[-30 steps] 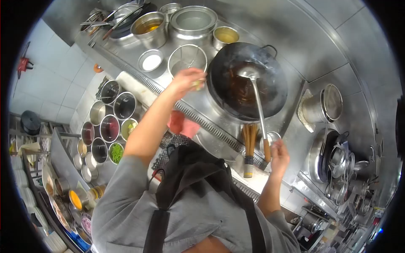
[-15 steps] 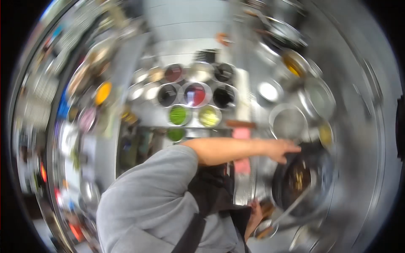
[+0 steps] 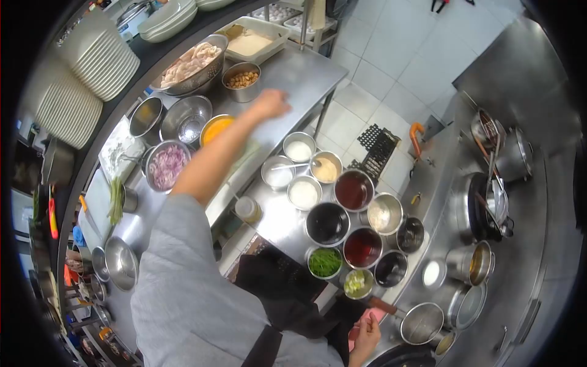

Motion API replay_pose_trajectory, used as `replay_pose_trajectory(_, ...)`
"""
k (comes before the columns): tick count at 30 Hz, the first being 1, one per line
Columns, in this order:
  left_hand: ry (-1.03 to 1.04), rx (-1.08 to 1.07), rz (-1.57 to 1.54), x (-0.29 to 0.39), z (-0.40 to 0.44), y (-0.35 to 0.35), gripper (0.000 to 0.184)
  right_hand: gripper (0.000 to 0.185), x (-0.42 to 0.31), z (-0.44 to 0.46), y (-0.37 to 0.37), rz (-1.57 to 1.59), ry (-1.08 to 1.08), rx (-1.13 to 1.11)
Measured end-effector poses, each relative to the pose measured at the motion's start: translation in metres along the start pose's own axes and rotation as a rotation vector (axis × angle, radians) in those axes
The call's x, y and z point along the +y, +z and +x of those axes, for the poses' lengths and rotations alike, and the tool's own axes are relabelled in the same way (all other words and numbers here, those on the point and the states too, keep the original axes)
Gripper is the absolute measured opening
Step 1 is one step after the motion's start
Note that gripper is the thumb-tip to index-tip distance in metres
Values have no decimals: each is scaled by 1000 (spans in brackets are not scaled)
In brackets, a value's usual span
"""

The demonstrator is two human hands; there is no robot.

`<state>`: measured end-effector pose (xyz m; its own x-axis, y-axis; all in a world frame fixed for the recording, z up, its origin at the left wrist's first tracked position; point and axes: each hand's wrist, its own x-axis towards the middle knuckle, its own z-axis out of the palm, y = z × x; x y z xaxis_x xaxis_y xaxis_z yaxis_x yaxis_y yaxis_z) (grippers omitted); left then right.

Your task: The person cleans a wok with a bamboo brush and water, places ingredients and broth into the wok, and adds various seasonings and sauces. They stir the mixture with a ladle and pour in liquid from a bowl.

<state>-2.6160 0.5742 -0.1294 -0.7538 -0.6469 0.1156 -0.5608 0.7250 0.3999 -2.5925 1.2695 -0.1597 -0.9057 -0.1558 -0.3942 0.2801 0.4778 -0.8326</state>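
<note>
My left hand (image 3: 272,104) reaches over the steel table on the left, close to a steel pot of nuts (image 3: 242,81). It is smeared by motion, and I cannot see whether it holds anything. Under its forearm sits a bowl of orange liquid (image 3: 216,129); a pot of chopped red onion (image 3: 168,165) is beside the arm. Low on the right, my right hand (image 3: 366,338) is closed on a pink cloth (image 3: 375,314), near the wok (image 3: 403,356) at the bottom edge.
Several pots of sauces, powders and chopped greens (image 3: 324,262) crowd the middle counter. A strainer (image 3: 422,323) with a wooden handle lies on the stove side at right. Stacked plates (image 3: 101,55) stand on the upper-left shelf. A colander of raw meat (image 3: 192,64) is at the back.
The view has turned toward the left table. My left hand has swung away from the wok to beside the nuts. My right hand, earlier beside the ladle handle, is now on the pink cloth.
</note>
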Motion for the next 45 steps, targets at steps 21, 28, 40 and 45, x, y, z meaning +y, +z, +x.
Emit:
replay_pose_trajectory(21,-471,-244,333,-240,135,75,45,36,-69,89,69,-623,-20,-56)
replay_pose_trajectory(28,-669,-41,-591,-226,107,19,27,33,-69,86,57,-542,3,9)
replay_pose_trajectory(40,-713,221,-1455,-245,93,26,27,37,-66,52,37,-459,81,66)
replay_pose_trajectory(45,-584,154,-1479,-256,90,29,16,34,14,25,-8,-701,-110,215)
